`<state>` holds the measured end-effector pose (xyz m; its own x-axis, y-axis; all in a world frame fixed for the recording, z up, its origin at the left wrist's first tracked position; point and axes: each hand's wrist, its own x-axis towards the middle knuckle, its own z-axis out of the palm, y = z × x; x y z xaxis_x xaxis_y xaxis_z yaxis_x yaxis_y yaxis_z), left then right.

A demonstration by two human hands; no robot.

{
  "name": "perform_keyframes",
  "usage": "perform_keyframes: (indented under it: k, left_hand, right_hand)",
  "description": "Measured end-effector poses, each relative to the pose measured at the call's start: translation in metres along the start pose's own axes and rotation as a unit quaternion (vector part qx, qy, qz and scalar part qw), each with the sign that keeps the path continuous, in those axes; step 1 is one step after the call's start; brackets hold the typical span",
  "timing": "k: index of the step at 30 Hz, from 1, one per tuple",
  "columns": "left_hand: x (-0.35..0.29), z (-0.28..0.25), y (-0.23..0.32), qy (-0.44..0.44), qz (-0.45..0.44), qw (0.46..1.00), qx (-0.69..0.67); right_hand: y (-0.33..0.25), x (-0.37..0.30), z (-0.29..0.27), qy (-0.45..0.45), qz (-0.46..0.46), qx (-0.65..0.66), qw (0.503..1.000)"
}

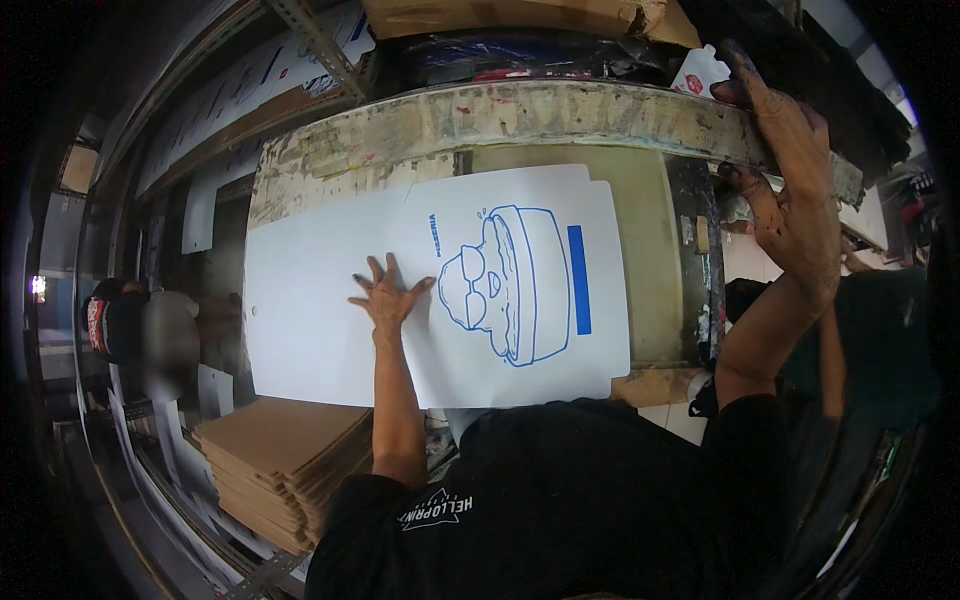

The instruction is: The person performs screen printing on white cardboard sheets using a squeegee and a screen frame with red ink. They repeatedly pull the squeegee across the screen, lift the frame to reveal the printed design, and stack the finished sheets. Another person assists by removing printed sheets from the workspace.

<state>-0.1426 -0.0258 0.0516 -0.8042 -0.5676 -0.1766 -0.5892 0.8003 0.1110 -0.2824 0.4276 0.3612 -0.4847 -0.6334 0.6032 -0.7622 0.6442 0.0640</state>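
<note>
A large white cardboard sheet (310,340) lies flat, with a blue line drawing and a solid blue bar printed on its right half. My left hand (384,298) rests on the sheet's middle, just left of the drawing, fingers spread and holding nothing. At the upper right, my right hand (795,190) grips a paint-stained wooden frame beam (560,115) near its right end. Its dark-smudged fingers reach over the beam's upper edge, and the thumb sits at the lower edge. Part of the beam is hidden behind this hand.
A stack of brown cardboard (280,450) stands at the lower left. Metal racks (320,45) hold printed white sheets at the upper left. A white bottle (700,70) is behind the beam. Another person (140,330) is at the far left; someone in dark clothes (870,350) is at the right.
</note>
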Motion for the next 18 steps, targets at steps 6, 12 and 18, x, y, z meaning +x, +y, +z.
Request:
perform_keyframes:
  k: [6, 12, 18]
  left_hand:
    - [0.043, 0.013, 0.067, 0.011, 0.095, 0.995, -0.014]
    - [0.062, 0.009, 0.106, 0.022, 0.108, 0.993, -0.031]
    - [0.071, 0.005, 0.122, 0.030, 0.115, 0.992, -0.027]
  right_hand:
    - [0.006, 0.010, 0.000, -0.022, 0.012, 0.010, 1.000]
    - [-0.008, 0.018, -0.003, -0.005, 0.005, 0.002, 1.000]
    - [-0.015, 0.016, -0.005, -0.011, 0.000, -0.019, 1.000]
